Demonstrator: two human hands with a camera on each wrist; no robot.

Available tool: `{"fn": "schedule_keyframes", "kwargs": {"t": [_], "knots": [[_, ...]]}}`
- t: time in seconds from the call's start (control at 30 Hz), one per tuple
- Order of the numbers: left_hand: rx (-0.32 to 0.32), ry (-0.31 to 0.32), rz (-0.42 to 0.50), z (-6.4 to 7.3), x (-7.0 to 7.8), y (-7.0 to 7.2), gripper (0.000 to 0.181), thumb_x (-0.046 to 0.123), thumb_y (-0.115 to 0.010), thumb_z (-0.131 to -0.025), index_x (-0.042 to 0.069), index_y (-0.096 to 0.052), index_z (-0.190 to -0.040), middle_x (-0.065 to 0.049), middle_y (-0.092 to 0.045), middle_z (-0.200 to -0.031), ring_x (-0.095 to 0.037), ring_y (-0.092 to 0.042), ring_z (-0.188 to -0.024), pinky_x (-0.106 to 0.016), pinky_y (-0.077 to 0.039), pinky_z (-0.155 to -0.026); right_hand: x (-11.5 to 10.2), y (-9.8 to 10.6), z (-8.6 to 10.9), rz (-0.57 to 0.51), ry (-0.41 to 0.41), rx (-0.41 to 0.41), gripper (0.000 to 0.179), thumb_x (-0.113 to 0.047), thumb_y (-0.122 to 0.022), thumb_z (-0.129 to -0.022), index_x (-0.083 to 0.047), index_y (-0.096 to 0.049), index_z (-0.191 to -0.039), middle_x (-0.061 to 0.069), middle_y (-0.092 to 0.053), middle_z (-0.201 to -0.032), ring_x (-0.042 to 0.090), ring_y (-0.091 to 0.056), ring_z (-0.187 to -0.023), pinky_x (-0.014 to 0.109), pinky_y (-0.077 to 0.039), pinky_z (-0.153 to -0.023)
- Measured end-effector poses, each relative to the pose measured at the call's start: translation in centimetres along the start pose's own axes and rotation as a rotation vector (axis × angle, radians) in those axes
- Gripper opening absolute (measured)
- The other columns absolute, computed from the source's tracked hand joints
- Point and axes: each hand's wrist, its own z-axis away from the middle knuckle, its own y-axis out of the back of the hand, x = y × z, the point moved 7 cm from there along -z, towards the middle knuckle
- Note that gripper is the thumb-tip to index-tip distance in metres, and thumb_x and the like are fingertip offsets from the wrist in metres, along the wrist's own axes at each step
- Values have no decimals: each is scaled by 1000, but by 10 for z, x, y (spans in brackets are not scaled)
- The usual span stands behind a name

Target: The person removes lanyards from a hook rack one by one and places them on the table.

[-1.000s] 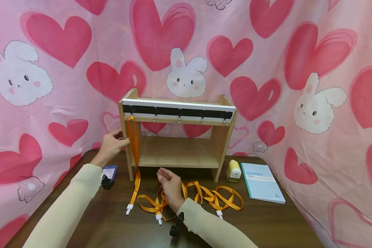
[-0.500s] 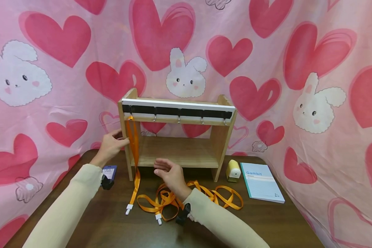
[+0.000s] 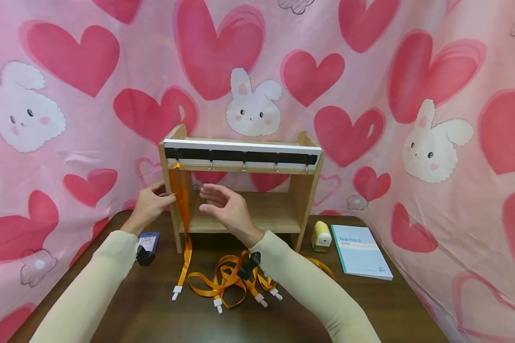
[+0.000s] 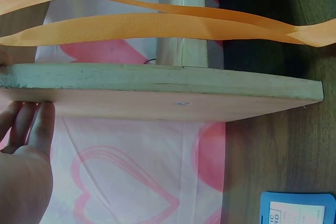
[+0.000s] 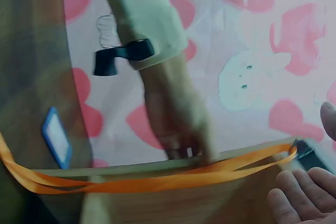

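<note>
A wooden rack [image 3: 266, 209] stands on the table, with a row of small metal hooks [image 3: 243, 166] along its white-and-black front strip. From the leftmost hook hangs an orange lanyard [image 3: 184, 205], its white clip [image 3: 177, 292] lying on the table. My left hand [image 3: 149, 206] grips the rack's left side panel [image 4: 173, 80], fingers against the outer face. In front of the rack my right hand [image 3: 229, 209] is raised to the right of the hanging lanyard, fingers extended and holding nothing. Several more orange lanyards [image 3: 218, 288] lie tangled below it, partly hidden by the right forearm.
A blue-framed card holder [image 3: 149, 241] lies left of the rack, partly behind the left wrist. On the right stand a yellow-and-white box-like object with a dark hole [image 3: 322, 237] and a notebook [image 3: 360, 252]. A pink heart-patterned cloth [image 3: 347, 190] hangs behind.
My right hand has risen from over the tangled lanyards to in front of the rack, near the hanging lanyard. The left hand stays on the side panel. The head view has shifted slightly.
</note>
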Motion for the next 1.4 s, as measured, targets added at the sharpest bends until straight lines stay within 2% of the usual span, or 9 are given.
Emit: {"fn": "schedule_keyframes", "kwargs": {"t": [0.2, 0.37, 0.5, 0.6, 0.67, 0.93, 1.07, 1.17, 1.4], "knots": [[19, -30, -37, -1, 3, 6, 63, 14, -72, -90, -8, -49, -145, -36, -61, -131, 17, -58, -84, -7, -54, -74, -24, -11, -29, 46, 5, -44, 56, -12, -78, -88, -7, -59, -140, 15, -64, -140, 21, -65, -127, 28, -53, -106], [10, -17, -65, -2, 1, 4, 63, 14, -71, -90, -8, -49, -145, -35, -61, -132, 11, -61, -87, -9, -56, -74, -23, -15, -43, 98, -52, -64, 60, -24, -75, -91, -12, -54, -146, 6, -62, -144, 19, -62, -131, 23, -52, -105], [-5, 0, -78, -2, -1, 2, 64, 18, -71, -92, -5, -49, -147, -33, -61, -134, -18, -71, -104, -15, -58, -78, -16, -20, -47, 163, -96, -55, 64, -34, -74, -91, -17, -51, -149, 0, -58, -149, 15, -59, -134, 21, -49, -107], [-20, 13, -86, -3, -3, 1, 65, 21, -70, -93, -2, -47, -149, -31, -60, -137, -40, -66, -118, -22, -59, -83, -12, -24, -50, 179, -108, -31, 65, -37, -74, -91, -19, -51, -149, -1, -59, -148, 16, -60, -133, 23, -50, -107], [-28, 21, -89, -3, -4, 1, 65, 22, -70, -93, 0, -46, -150, -31, -59, -138, -44, -62, -122, -26, -59, -86, -11, -26, -51, 177, -114, -13, 63, -39, -74, -91, -19, -53, -147, 0, -61, -145, 16, -62, -130, 24, -52, -105], [-18, 18, -110, -2, -2, 3, 64, 22, -69, -93, -1, -48, -149, -30, -60, -136, -45, -63, -121, -24, -59, -87, -7, -36, -59, 102, -187, 23, 54, -35, -76, -90, -19, -62, -140, 0, -69, -135, 12, -68, -119, 24, -56, -99], [-11, 21, -123, -1, 1, 4, 64, 25, -70, -94, 0, -49, -148, -29, -61, -136, -43, -62, -120, -16, -57, -83, -7, -45, -63, 41, -203, 45, 53, -30, -77, -89, -18, -63, -139, 0, -70, -134, 12, -69, -118, 26, -57, -98], [6, 6, -139, -1, 3, 4, 63, 28, -71, -94, 0, -51, -146, -29, -63, -132, -33, -64, -110, -5, -52, -75, -6, -50, -65, 48, -207, 87, 51, -28, -78, -89, -18, -65, -137, 0, -72, -130, 11, -70, -114, 25, -58, -94], [46, -35, -148, 0, 4, 5, 56, 28, -76, -91, -4, -62, -134, -27, -66, -121, -3, -58, -90, -3, -49, -75, -1, -59, -66, 175, -193, 210, 40, -34, -81, -85, -23, -72, -123, -7, -77, -112, 3, -70, -99, 18, -58, -82]]}}
